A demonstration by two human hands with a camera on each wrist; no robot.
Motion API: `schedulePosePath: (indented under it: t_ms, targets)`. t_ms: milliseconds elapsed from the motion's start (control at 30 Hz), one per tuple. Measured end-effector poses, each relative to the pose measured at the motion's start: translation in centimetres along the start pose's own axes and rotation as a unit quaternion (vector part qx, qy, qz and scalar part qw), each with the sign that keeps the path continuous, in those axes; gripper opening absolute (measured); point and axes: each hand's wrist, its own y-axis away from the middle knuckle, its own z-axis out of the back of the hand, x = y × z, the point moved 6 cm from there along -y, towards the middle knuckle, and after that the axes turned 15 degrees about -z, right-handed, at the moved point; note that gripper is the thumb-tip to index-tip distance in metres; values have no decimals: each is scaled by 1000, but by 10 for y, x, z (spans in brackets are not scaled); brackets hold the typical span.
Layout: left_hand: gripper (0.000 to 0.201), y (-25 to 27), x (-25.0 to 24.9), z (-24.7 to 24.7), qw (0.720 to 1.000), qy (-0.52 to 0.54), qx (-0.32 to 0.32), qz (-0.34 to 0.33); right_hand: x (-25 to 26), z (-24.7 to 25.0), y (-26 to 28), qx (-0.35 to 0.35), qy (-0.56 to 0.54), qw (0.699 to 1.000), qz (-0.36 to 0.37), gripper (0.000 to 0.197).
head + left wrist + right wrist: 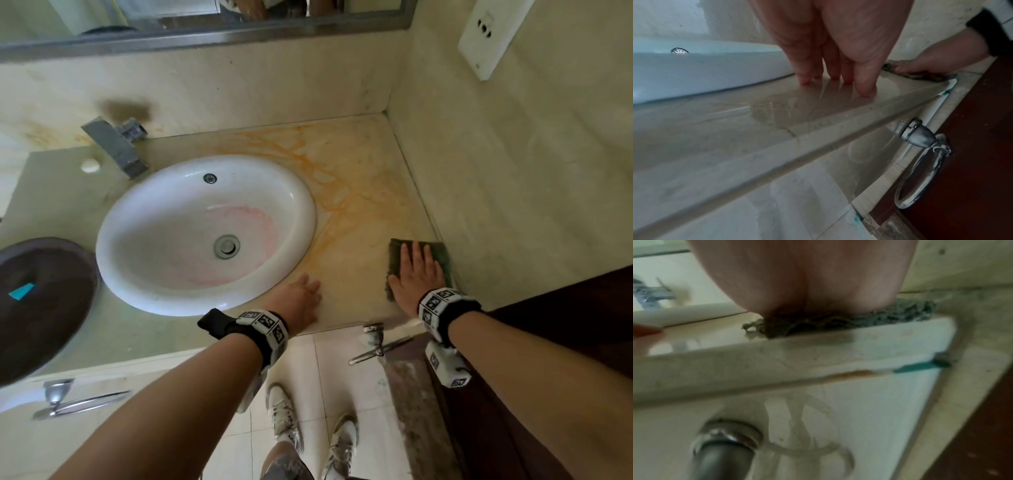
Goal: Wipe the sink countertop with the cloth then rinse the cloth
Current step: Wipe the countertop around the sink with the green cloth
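At the table's (359,212) front right corner, the right hand (416,274) presses the green cloth (442,255) flat with released grip for wiping, while the left hand's (301,301) straight fingers brace beside the sink (205,233).

The beige stone countertop (363,178) fills the middle of the head view, streaked with orange stains at centre right. Set into it — a white oval sink (205,233). A green cloth (442,255) lies flat at its lower right corner — a small white disc (90,165) at upper left.
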Motion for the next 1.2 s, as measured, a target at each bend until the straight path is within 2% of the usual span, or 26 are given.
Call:
schedulePosePath:
  t_ms: [67,133,267,333,433,533,600,667,700,733,800,900,1033,1200]
  targets:
    - [51,1,-1,3,1000,-5,-18,-13,9,3,-6,-9,-13,1000,-22,74]
    - [52,2,2,4,1000,11,-19,-15,29,6,-8,-14,-14,1000,-15,75]
    - [51,10,0,9,999,30,-29,-30,86,7,10,-28,20,997,71,77]
    - [40,14,-3,13,998,35,-40,-23,115,-3,32,-33,32,991,126,77]
    - [27,24,6,30,985,70,-148,59,140,-22,73,-29,38,983,180,80]
    - [28,26,7,40,971,69,-220,68,153,-40,102,-11,78,973,216,78]
    - [44,21,-1,40,971,80,-218,52,158,-36,107,26,36,971,236,79]
    - [56,13,-11,43,967,108,-224,48,146,-14,98,64,-162,959,223,69]
    - [60,9,-15,43,966,125,-220,49,131,-3,88,43,-219,951,213,64]
    - [63,4,-19,41,967,139,-207,53,112,6,77,9,-222,957,189,64]
    - [66,-7,-27,26,975,146,-154,71,75,8,56,-41,-141,980,137,68]
    - [75,-19,-36,-5,991,69,-62,97,52,-8,42,-30,-19,994,105,75]
    - [77,-30,-29,-13,992,18,-71,103,54,-17,37,-34,-11,994,99,80]
    - [77,-48,-3,5,992,28,-78,98,54,-18,34,-46,-8,994,102,80]
